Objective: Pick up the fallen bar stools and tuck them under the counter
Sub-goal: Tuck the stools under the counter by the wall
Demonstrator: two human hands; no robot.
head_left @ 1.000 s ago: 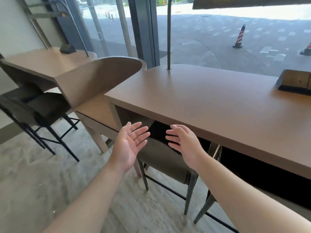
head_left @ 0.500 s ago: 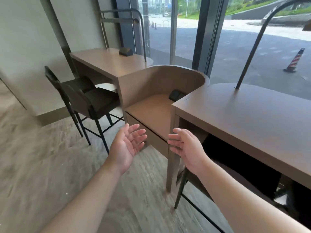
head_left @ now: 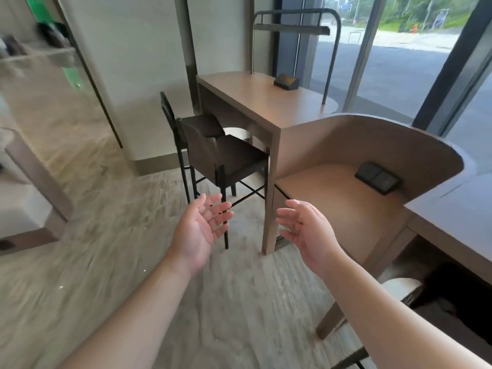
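Stools [head_left: 226,158] upright; both hands [head_left: 198,230] spread, empty.

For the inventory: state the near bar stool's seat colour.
Dark brown, nearly black, bar stool; head view.

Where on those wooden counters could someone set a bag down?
The far counter is bare between its near corner and the small dark box. The low shelf inside the curved wall is bare from its front edge to the socket plate. Crowded: under the far counter, where two bar stools stand. Both hands are open and empty.
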